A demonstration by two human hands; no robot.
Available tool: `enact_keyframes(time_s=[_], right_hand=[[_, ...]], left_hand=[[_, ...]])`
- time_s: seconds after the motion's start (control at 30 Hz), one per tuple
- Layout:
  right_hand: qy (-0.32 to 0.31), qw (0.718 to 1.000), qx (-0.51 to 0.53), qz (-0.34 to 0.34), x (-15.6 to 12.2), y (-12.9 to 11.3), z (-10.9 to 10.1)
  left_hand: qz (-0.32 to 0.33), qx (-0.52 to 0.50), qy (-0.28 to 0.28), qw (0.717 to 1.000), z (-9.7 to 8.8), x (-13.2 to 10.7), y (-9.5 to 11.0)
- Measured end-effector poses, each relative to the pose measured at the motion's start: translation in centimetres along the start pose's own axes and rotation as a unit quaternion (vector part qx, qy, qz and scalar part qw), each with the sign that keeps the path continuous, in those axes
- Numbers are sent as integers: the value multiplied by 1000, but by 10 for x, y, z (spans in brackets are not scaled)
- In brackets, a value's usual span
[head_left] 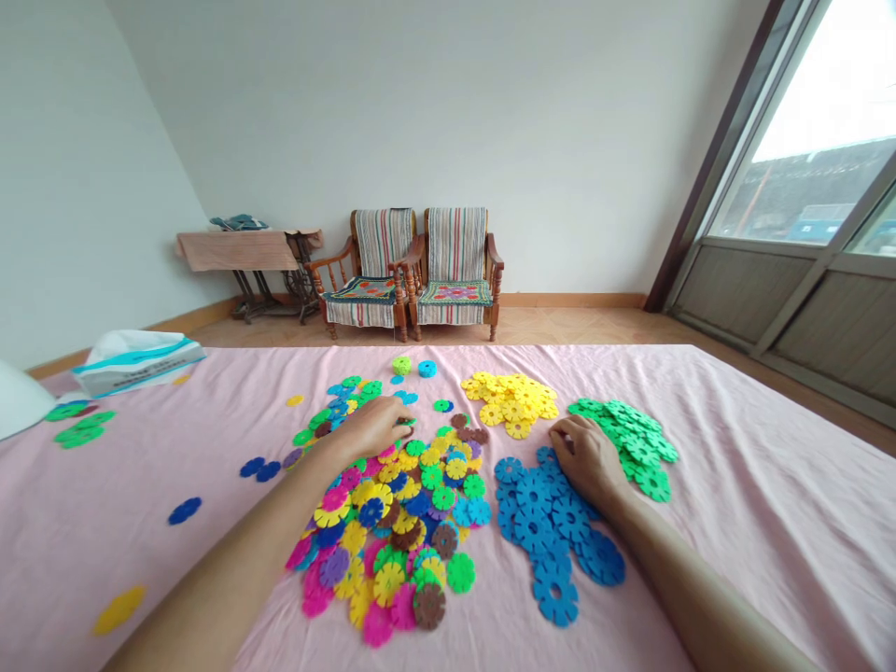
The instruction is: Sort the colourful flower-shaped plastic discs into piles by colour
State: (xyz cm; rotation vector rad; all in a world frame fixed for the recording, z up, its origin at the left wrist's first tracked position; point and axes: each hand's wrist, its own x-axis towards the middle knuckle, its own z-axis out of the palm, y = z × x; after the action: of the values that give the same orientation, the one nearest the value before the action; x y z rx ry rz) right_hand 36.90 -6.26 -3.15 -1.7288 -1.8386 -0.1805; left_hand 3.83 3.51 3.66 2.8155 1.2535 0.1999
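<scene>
We see a pink cloth [756,476] on which many flat, flower-shaped discs are lying. Our left hand [376,426] is over the far part of the mixed heap [388,509], where pink, yellow, green, brown, purple and blue discs overlap each other. Its fingers are bent and rather narrow, and at the tips there is something green and dark (probably a disc), but we cannot tell if it is held. Our right hand [584,457] is at the far right edge of the blue pile [536,504], with fingers curled together; we cannot tell whether they hold anything. Just beyond it is the yellow pile [514,401], and to its right the green pile [630,439]. Beyond the left hand, near the far edge, a lime stack [401,366] and a blue stack [427,369] stand side by side. On the left side, a dark blue disc [185,511] and a yellow disc [120,610] lie apart from the heap, and a tissue box [140,366] is farther back. Behind the cloth, we notice two chairs [455,245] with striped covers against the wall.
</scene>
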Motion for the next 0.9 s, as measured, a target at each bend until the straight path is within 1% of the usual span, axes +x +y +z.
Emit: enact_keyframes(time_s=[0.07, 0.13, 0.2, 0.23, 0.3, 0.33, 0.4, 0.43, 0.5, 0.57, 0.6, 0.67, 0.77, 0.83, 0.9], right_hand=[[6, 1000, 6, 2, 0, -1, 0], [24, 999, 20, -3, 0, -6, -3], [49, 998, 47, -15, 0, -17, -7], [58, 996, 66, -21, 0, -26, -10], [64, 990, 124, -20, 0, -48, -17], [55, 985, 164, -10, -1, -60, -19], [15, 967, 252, 13, -3, -83, -22], [-7, 956, 291, 20, -5, -93, -22], [-39, 938, 344, 26, -8, -106, -21], [-44, 932, 359, 33, -10, -108, -18], [-37, 935, 351, 40, -9, -104, -18], [-2, 951, 303, 65, -6, -86, -19], [81, 972, 179, 127, 2, -42, -27], [121, 972, 105, 173, 7, -7, -32], [141, 963, 51, 225, 7, 25, -37]], left_hand=[[-21, -24, 43, 999, -3, 2, 3], [-34, -66, 86, 993, -6, 4, 10], [-27, -148, 98, 984, -6, 7, 22], [-24, -204, 92, 974, -6, 8, 30], [-26, -330, 64, 942, -3, 9, 48], [-30, -385, 50, 921, -1, 9, 57], [-27, -464, 20, 885, 2, 8, 74], [-21, -488, 6, 873, 3, 7, 81], [-5, -513, -15, 858, 5, 5, 92], [2, -514, -17, 858, 6, 4, 97], [-1, -505, -8, 863, 7, 4, 97], [-15, -478, 17, 878, 7, 2, 92], [-36, -442, 44, 895, 4, -6, 76], [-56, -425, 56, 902, 1, -16, 62], [-84, -398, 75, 910, -3, -28, 48]])
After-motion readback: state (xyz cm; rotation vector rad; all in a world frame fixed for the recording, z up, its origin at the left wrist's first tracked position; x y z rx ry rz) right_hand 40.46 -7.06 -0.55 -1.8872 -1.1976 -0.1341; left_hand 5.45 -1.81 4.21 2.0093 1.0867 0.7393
